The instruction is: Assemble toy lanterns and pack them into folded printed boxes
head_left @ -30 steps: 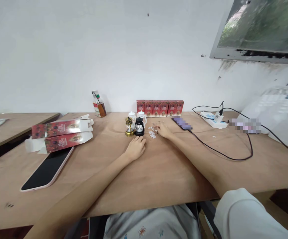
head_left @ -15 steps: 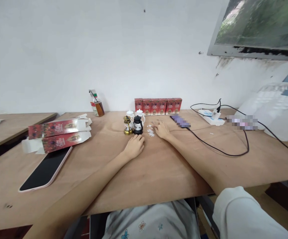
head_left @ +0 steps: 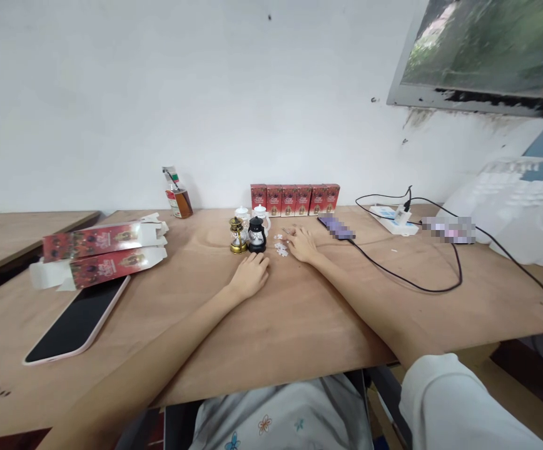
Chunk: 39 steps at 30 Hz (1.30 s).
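Note:
My left hand (head_left: 249, 275) rests palm down on the wooden table, fingers loosely extended, just in front of a small black lantern (head_left: 257, 235). Beside that lantern stands a gold one (head_left: 238, 237), and two white ones (head_left: 260, 214) are partly hidden behind them. My right hand (head_left: 303, 245) lies flat to the right, its fingers apart and reaching toward small white pieces (head_left: 281, 249) scattered on the tabletop. Whether its fingertips touch any piece is too small to tell. Neither hand visibly holds anything.
Several red boxes (head_left: 288, 201) line the wall. At left, flattened red cartons (head_left: 107, 265) overlap a phone (head_left: 77, 325); a bottle of brown liquid (head_left: 179, 203) stands behind. On the right are a purple phone (head_left: 336, 227), a power strip (head_left: 396, 222), cables and white plastic items (head_left: 510, 212).
The whole view has shifted slightly, so everything appears a little further left. Both hands stay in nearly the same place beside the lanterns and white pieces.

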Motion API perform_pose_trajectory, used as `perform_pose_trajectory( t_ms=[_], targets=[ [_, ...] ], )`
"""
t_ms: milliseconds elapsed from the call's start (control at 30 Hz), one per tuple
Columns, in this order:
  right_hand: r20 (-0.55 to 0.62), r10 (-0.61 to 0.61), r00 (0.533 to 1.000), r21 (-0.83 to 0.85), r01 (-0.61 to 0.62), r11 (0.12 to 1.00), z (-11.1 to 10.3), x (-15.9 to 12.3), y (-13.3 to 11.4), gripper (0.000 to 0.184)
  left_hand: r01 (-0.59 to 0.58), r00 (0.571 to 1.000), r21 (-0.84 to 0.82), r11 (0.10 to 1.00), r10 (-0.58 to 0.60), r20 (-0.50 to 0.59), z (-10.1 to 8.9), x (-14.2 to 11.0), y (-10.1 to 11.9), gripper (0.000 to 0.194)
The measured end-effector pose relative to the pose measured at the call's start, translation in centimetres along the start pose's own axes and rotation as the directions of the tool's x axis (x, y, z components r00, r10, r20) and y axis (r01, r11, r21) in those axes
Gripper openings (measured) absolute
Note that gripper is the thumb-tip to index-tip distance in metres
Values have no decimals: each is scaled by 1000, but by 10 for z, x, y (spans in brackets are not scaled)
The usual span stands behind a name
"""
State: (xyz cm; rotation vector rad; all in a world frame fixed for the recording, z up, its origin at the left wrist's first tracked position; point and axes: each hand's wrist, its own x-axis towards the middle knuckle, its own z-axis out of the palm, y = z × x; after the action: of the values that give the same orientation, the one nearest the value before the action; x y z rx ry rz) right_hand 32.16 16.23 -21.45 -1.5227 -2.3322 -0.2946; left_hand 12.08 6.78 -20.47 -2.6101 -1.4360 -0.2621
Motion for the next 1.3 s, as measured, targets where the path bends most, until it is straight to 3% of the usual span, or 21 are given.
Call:
perform_pose_trajectory(
  t_ms=[167,300,400,500,700,967,1133,1233,1300],
  targets=[
    [-16,14,1000,-22,-15,1000,1,-4,0,41,9,1000,-33,999,-9,-10,-1,-1,1,18],
    [-103,67,992,-27,-70,997,-7,3,1,41,28,999,-61,998,-29,-23,0,-2,1,19],
    [-170,96,981,-23,-101,995,-20,33,1,41,38,999,-75,996,-39,-19,1,-3,1,20],
    [-178,57,982,-24,-62,998,-37,83,-4,46,45,999,-82,996,-46,-11,1,-4,2,21],
    [-52,-29,998,-45,27,999,-44,172,-19,67,55,998,-75,996,-53,31,-3,-8,4,19],
    [197,-47,979,-88,66,994,-25,235,-13,83,54,995,-139,989,-41,90,-2,-12,5,17],
    [277,-108,955,-120,146,982,-27,261,-19,70,42,995,-165,985,-27,94,-1,-12,4,17],
    [206,-194,959,-103,218,970,-41,256,-19,67,57,994,-203,977,-38,99,1,-13,3,16],
    [11,-238,971,-49,238,970,-59,239,-12,69,85,993,-247,965,-63,96,1,-13,1,17]
  ],
)
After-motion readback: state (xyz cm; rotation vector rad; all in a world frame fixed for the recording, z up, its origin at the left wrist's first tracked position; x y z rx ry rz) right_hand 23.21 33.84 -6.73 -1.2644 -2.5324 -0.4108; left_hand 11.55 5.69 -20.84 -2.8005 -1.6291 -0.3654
